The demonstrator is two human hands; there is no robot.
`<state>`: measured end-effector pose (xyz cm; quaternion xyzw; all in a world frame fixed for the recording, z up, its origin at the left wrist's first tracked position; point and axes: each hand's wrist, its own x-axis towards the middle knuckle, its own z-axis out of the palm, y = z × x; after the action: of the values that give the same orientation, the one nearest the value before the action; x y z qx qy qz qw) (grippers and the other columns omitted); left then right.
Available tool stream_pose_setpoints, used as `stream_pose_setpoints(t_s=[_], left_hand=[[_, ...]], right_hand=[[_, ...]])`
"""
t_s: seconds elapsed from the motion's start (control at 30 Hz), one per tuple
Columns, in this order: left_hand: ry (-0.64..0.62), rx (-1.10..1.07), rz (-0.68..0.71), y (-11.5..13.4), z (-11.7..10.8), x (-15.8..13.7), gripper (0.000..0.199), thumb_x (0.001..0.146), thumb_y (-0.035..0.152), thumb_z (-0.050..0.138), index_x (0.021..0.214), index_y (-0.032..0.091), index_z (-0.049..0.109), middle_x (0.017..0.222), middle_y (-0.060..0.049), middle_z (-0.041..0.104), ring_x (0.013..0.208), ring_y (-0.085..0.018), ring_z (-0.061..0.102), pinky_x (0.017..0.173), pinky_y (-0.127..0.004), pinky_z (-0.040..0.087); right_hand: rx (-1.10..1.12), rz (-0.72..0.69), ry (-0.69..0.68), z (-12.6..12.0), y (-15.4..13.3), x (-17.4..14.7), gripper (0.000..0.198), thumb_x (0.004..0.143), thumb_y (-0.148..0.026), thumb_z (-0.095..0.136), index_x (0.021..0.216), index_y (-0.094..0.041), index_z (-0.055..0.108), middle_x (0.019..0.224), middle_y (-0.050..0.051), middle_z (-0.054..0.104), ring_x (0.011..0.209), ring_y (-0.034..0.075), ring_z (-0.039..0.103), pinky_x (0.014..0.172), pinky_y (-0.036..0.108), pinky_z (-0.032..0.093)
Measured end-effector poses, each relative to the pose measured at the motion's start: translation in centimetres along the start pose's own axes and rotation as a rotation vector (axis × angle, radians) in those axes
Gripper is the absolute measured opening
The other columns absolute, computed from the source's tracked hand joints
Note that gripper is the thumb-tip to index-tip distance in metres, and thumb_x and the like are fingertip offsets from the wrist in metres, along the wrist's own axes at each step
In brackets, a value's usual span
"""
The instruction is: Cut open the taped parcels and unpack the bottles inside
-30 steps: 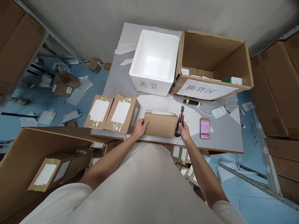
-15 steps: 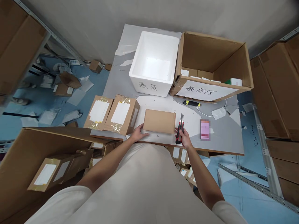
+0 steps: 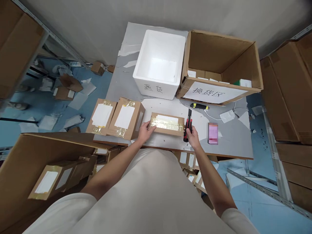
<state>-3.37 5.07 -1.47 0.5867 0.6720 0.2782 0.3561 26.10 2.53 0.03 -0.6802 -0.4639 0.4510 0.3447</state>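
A small cardboard box lies in front of me, its taped and labelled side facing up. My left hand grips its left end, thumb on the near edge. In my right hand is a red and black utility knife, its blade out and pointing away from me. That hand is at the box's right end; whether its fingers also touch the box is hard to make out. Left of my left hand stand two taped cardboard boxes with white labels, the nearer one beside the other.
A white foam box and an open carton holding several small boxes stand at the table's back. A yellow and black cutter and a phone lie to the right. A large carton holds parcels at lower left.
The small box has been turned over, so a taped, labelled side now shows instead of a plain one. The knife in my right hand has moved slightly away from me.
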Motion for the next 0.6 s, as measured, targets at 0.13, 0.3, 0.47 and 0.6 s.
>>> stream_pose_setpoints(t_s=[0.13,0.3,0.47,0.6], left_hand=[[0.111,0.107,0.224,0.5,0.7,-0.7,0.046,0.081,0.044,0.06,0.119,0.018,0.058,0.116,-0.014,0.057,0.113,-0.027,0.054,0.097,-0.045,0.045],[-0.248,0.122,0.649,-0.5,1.9,-1.8,0.028,0.09,0.037,0.05,0.111,0.022,0.062,0.12,-0.011,0.063,0.125,-0.024,0.049,0.105,-0.05,0.04],[-0.293,0.092,0.668,-1.7,2.9,-1.6,0.028,0.095,0.031,0.041,0.111,0.022,0.062,0.121,-0.009,0.064,0.125,-0.02,0.05,0.107,-0.048,0.039],[-0.309,0.067,0.623,-1.8,3.0,-1.5,0.029,0.093,0.035,0.044,0.112,0.022,0.062,0.12,-0.009,0.065,0.123,-0.02,0.052,0.107,-0.047,0.04]], right_hand=[[-0.387,-0.131,-0.038,-0.7,-3.0,0.6,0.043,0.091,-0.049,0.036,0.116,-0.018,0.051,0.095,0.009,0.065,0.085,0.024,0.06,0.075,0.035,0.046],[-0.993,-0.415,-0.431,1.2,-9.1,1.4,0.037,0.096,-0.038,0.032,0.127,-0.024,0.045,0.113,0.01,0.064,0.094,0.026,0.062,0.075,0.033,0.043],[-1.329,-0.552,-0.679,4.8,-12.1,2.4,0.035,0.097,-0.036,0.027,0.126,-0.022,0.043,0.105,0.011,0.066,0.087,0.025,0.065,0.072,0.033,0.042],[-1.416,-0.546,-0.703,6.0,-12.4,1.9,0.033,0.096,-0.024,0.027,0.124,-0.02,0.043,0.102,0.013,0.066,0.083,0.025,0.066,0.067,0.032,0.042]])
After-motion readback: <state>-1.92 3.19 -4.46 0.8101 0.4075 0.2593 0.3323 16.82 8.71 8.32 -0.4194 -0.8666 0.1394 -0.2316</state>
